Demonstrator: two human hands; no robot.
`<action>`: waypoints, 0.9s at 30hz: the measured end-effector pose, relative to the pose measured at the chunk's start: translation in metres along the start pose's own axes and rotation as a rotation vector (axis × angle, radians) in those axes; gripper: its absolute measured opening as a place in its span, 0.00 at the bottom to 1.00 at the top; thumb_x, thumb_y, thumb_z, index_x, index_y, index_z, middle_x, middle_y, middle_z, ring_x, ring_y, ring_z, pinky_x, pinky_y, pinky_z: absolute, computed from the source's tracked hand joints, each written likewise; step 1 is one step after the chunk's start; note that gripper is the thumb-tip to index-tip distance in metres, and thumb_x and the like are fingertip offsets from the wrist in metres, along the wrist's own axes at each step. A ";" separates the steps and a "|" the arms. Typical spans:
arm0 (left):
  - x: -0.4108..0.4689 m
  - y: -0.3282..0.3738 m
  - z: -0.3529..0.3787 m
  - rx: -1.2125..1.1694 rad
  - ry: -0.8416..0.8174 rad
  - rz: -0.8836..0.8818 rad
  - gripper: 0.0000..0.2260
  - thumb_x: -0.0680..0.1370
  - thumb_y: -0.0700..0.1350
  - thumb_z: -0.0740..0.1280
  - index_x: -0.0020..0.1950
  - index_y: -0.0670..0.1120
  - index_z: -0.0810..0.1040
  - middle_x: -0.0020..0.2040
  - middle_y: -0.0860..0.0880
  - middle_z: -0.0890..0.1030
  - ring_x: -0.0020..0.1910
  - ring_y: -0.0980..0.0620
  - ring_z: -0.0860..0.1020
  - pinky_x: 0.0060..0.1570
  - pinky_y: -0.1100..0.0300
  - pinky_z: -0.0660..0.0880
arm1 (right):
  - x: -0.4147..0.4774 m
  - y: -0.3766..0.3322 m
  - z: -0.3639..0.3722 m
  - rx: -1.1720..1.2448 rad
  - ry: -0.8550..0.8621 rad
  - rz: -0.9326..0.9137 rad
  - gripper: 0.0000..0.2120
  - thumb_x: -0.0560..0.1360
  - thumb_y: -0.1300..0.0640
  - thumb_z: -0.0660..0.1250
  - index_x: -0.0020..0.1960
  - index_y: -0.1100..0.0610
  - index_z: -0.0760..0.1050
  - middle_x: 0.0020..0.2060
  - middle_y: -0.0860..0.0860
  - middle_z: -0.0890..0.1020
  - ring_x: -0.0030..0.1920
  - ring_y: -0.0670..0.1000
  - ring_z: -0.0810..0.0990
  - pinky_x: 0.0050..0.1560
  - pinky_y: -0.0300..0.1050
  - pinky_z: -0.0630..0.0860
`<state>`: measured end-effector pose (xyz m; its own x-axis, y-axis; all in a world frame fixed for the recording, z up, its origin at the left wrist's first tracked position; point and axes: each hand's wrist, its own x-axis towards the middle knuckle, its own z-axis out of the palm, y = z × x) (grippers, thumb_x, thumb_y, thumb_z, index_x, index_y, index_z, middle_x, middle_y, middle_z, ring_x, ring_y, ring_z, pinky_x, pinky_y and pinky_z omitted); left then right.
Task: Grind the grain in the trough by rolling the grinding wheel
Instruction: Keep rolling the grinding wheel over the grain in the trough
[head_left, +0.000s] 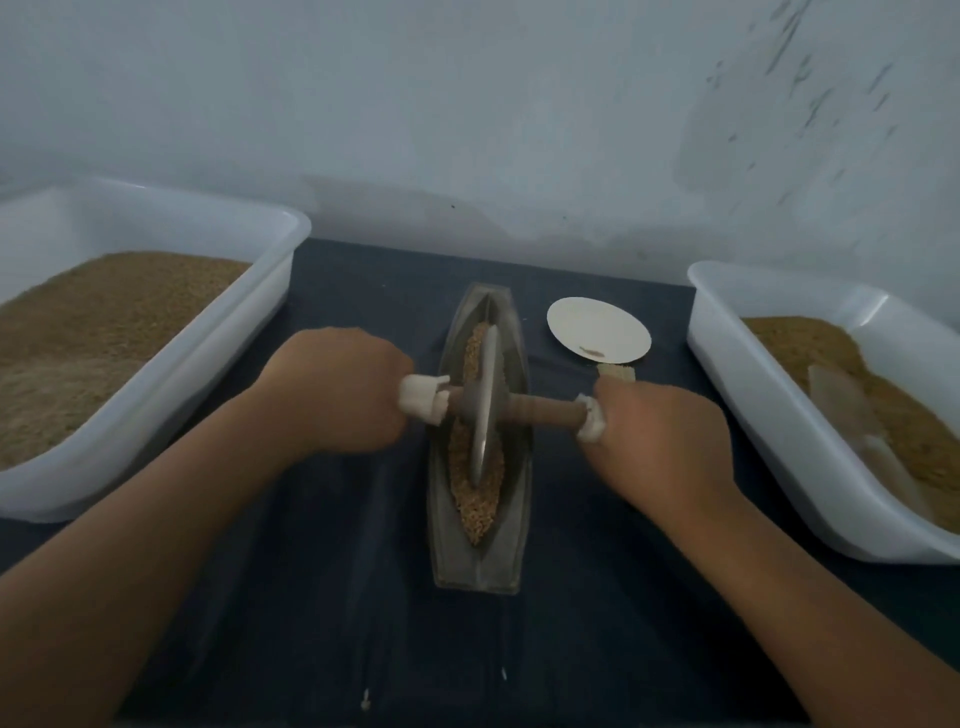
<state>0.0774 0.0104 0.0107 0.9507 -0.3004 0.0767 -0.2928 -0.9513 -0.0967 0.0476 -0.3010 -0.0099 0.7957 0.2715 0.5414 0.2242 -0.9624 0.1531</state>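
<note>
A narrow boat-shaped trough (480, 564) lies lengthwise in the middle of a table covered with dark cloth (332, 613), its pointed far end toward the pale wall (467, 104). Grain (475, 499) fills the groove along its middle. The grey wheel (483, 400) stands upright on edge in that groove, about midway along, with grain both ahead of it and behind it. A brown wooden handle (545, 410) runs through the wheel's centre and sticks out to either side, each end wrapped in white padding (421, 397).

The left hand (337, 389) is clenched round the left end of the handle, close beside the wheel. The right hand (660, 436) is clenched round the right end, farther from the wheel, so more bare wood shows on that side. Both are seen from the back – the fingers are curled under and tight on the handle, their tips hidden.

The left tub (156, 410), white plastic, sits at the left edge of the table, filled deep with brown grainy stuff. The right tub (779, 415) holds the same sort of fill, with a pale translucent scoop-like piece (852, 415) lying in it. A round white plate (597, 330) rests on the cloth just right of the trough's far end, between the trough and the right tub, with a small dark smear on it. A small pale thing at the plate's near edge is too blurred to tell
</note>
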 end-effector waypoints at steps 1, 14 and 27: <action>-0.002 -0.001 0.002 -0.001 -0.003 -0.001 0.08 0.70 0.60 0.64 0.40 0.57 0.76 0.35 0.56 0.78 0.34 0.56 0.76 0.31 0.59 0.67 | -0.004 0.001 -0.002 0.016 0.018 -0.024 0.19 0.81 0.44 0.55 0.34 0.49 0.63 0.24 0.45 0.67 0.21 0.51 0.66 0.24 0.40 0.56; 0.034 -0.001 0.000 -0.024 0.032 -0.073 0.09 0.70 0.61 0.63 0.40 0.57 0.75 0.39 0.56 0.79 0.40 0.52 0.79 0.38 0.55 0.72 | 0.046 0.005 0.032 -0.031 -0.109 0.115 0.17 0.83 0.42 0.57 0.39 0.49 0.69 0.28 0.46 0.69 0.27 0.50 0.69 0.27 0.43 0.58; 0.013 -0.004 0.004 -0.042 -0.012 -0.086 0.10 0.69 0.63 0.65 0.39 0.57 0.75 0.35 0.58 0.78 0.34 0.60 0.74 0.32 0.59 0.67 | 0.030 0.000 0.019 -0.051 -0.026 0.048 0.16 0.80 0.45 0.63 0.35 0.49 0.68 0.25 0.45 0.68 0.24 0.50 0.68 0.25 0.40 0.55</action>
<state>0.0914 0.0110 0.0083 0.9736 -0.2170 0.0713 -0.2139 -0.9757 -0.0485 0.0823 -0.2933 -0.0098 0.8195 0.2245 0.5272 0.1571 -0.9728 0.1701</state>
